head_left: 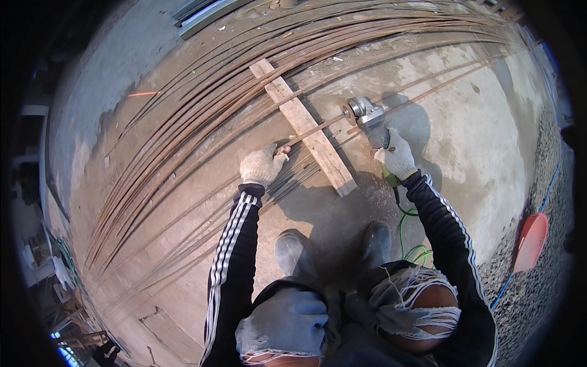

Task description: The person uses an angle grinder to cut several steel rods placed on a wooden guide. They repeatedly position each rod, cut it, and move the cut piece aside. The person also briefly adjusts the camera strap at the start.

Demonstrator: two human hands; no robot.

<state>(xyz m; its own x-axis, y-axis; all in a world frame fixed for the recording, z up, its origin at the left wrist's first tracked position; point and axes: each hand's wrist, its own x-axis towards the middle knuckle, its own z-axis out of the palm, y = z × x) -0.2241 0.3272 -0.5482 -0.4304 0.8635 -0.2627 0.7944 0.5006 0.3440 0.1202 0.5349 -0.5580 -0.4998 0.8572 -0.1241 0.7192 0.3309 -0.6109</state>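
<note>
My left hand (262, 166), in a whitish work glove, is closed around a thin rusty steel rod (316, 128). The rod lies across a wooden plank (325, 154) and runs up to the right. My right hand (398, 159), gloved as well, grips an angle grinder (372, 120) by its body. Its disc meets the rod just right of the plank, and small orange sparks fall below the tool. Several cut-looking rod ends lie by the plank, partly in shadow.
Many long rusty rods (202, 101) spread over the concrete floor beyond the plank. A green cord (402, 229) trails from the grinder past my right boot (376, 241). Gravel (489, 306) with a red scoop-like piece (531, 243) and a blue line lies at the right.
</note>
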